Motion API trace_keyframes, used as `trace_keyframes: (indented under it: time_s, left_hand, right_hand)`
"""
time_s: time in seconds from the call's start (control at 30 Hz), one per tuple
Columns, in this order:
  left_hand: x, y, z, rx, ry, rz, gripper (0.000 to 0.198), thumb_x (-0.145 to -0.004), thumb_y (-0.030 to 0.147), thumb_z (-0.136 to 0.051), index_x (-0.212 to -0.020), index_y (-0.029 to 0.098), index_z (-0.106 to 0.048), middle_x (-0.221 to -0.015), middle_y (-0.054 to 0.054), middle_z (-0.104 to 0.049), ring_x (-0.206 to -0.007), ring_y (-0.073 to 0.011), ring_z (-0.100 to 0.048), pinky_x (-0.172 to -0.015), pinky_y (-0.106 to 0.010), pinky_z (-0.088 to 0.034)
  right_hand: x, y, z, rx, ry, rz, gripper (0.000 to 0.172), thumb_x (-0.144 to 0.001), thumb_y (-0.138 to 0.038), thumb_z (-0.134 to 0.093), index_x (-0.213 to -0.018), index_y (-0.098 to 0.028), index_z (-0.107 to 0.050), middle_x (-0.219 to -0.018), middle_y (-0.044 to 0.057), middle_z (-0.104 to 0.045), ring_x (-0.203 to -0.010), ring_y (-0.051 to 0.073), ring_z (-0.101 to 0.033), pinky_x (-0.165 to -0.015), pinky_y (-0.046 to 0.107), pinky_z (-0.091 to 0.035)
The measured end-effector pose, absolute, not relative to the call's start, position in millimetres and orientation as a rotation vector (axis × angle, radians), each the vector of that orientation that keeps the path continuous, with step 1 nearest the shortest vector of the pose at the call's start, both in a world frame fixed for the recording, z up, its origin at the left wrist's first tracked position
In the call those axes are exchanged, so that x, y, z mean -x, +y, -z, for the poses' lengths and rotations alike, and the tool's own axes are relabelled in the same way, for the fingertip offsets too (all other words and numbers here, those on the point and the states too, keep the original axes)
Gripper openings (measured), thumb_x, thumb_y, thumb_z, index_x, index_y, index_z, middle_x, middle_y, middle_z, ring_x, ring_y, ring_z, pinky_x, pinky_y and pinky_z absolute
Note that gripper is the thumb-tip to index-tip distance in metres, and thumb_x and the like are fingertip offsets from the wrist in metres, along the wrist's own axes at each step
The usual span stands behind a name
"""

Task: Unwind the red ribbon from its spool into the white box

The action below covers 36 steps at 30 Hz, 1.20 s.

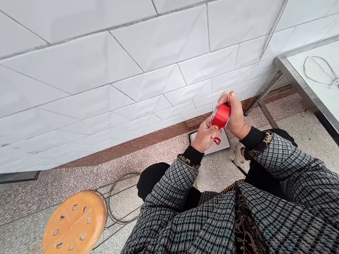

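Observation:
A spool of shiny red ribbon (221, 115) is held between my two hands, tilted, with a pale rim showing on its left side. My left hand (204, 136) grips the lower left part of the spool, its thumb pressed against the ribbon. Below that thumb hangs a small loop of red ribbon (217, 141). My right hand (235, 114) wraps round the upper right side of the spool, with the fingers bent over its top. On the floor beneath my hands lies a white, dark-edged flat object (223, 142), partly hidden by them.
At the lower left is an orange stool (75, 224) with holes in its seat and wire legs. A metal-edged table (307, 90) stands at the right with a thin white cable (317, 77) on top. The white tiled wall (162, 39) rises in front.

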State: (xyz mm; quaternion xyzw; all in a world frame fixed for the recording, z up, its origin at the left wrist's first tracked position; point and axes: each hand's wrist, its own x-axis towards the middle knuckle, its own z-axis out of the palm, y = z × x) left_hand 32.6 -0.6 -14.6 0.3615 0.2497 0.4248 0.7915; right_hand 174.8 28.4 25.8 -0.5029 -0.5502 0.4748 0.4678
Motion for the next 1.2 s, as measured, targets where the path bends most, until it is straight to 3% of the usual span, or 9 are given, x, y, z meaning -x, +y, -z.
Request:
trace_keyframes:
  time_s: [0.23,0.37,0.47,0.57,0.63,0.73,1.03,1.2]
  left_hand:
    - [-35,-4,16,-0.76,0.559,-0.897,0.075,-0.054,0.068,-0.107,-0.081,0.021,-0.055,-0.05,0.013,-0.044,-0.041,-0.0032,-0.028,-0.055,-0.029,-0.02]
    - [-34,-3,15,-0.753,0.558,-0.943,0.073,-0.057,0.068,-0.106,-0.079,0.021,-0.054,-0.052,0.012,-0.045,-0.043,-0.0032,-0.027,-0.055,-0.03,-0.02]
    - [-29,3,13,-0.752,0.554,-1.02,0.071,-0.06,0.067,-0.105,-0.076,0.022,-0.052,-0.049,0.011,-0.042,-0.045,-0.0047,-0.028,-0.055,-0.029,-0.023]
    - [-24,10,12,-0.755,0.6,-1.095,0.073,-0.06,0.071,-0.104,-0.072,0.023,-0.05,-0.044,0.012,-0.037,-0.045,-0.0058,-0.028,-0.054,-0.028,-0.025]
    - [-22,13,12,-0.756,0.634,-1.124,0.073,-0.058,0.073,-0.103,-0.074,0.023,-0.052,-0.044,0.012,-0.036,-0.045,-0.0058,-0.027,-0.053,-0.028,-0.025]
    - [-23,14,14,-0.755,0.631,-1.138,0.068,-0.06,0.068,-0.105,-0.081,0.024,-0.058,-0.046,0.013,-0.037,-0.044,-0.0055,-0.027,-0.053,-0.027,-0.025]
    - [-38,0,25,-0.723,0.709,-1.125,0.068,-0.061,0.064,-0.106,-0.092,0.024,-0.06,-0.051,0.014,-0.043,-0.046,-0.0057,-0.029,-0.056,-0.028,-0.028]
    - [-43,-3,29,-0.713,0.697,-1.166,0.068,-0.064,0.065,-0.104,-0.093,0.024,-0.059,-0.053,0.013,-0.047,-0.046,-0.0057,-0.031,-0.056,-0.028,-0.027]
  right_hand:
    - [-165,22,-35,1.183,-1.281,-0.969,0.066,-0.113,-0.073,-0.024,-0.074,-0.026,-0.051,-0.081,0.007,-0.052,-0.086,0.023,-0.057,-0.092,0.041,-0.054]
    - [-175,34,-43,1.18,-1.303,-1.043,0.064,-0.111,-0.076,-0.035,-0.084,-0.024,-0.06,-0.092,0.007,-0.061,-0.102,0.023,-0.063,-0.093,0.037,-0.055]
    - [-189,45,-43,1.212,-1.249,-1.017,0.043,-0.109,-0.061,-0.048,-0.098,-0.023,-0.064,-0.104,0.007,-0.066,-0.108,0.021,-0.064,-0.091,0.034,-0.055]
    - [-200,50,-39,1.202,-1.377,-1.13,0.017,-0.095,-0.038,-0.065,-0.1,-0.021,-0.064,-0.098,0.004,-0.067,-0.093,0.018,-0.063,-0.086,0.032,-0.054]
    - [-203,49,-34,1.175,-1.487,-1.222,0.023,-0.085,-0.03,-0.071,-0.105,-0.021,-0.064,-0.099,0.003,-0.069,-0.088,0.017,-0.062,-0.083,0.031,-0.053]
    - [-200,46,-27,1.216,-1.538,-1.197,0.031,-0.082,-0.026,-0.072,-0.111,-0.022,-0.061,-0.103,0.002,-0.069,-0.084,0.015,-0.06,-0.076,0.028,-0.049]
    - [-191,46,-16,1.472,-1.582,-1.027,0.026,-0.079,-0.02,-0.078,-0.093,-0.024,-0.057,-0.078,-0.001,-0.064,-0.074,0.018,-0.053,-0.064,0.025,-0.039]
    - [-189,44,-9,1.383,-1.522,-1.188,0.025,-0.08,-0.019,-0.073,-0.103,-0.023,-0.064,-0.084,0.0,-0.069,-0.073,0.018,-0.06,-0.061,0.025,-0.044]
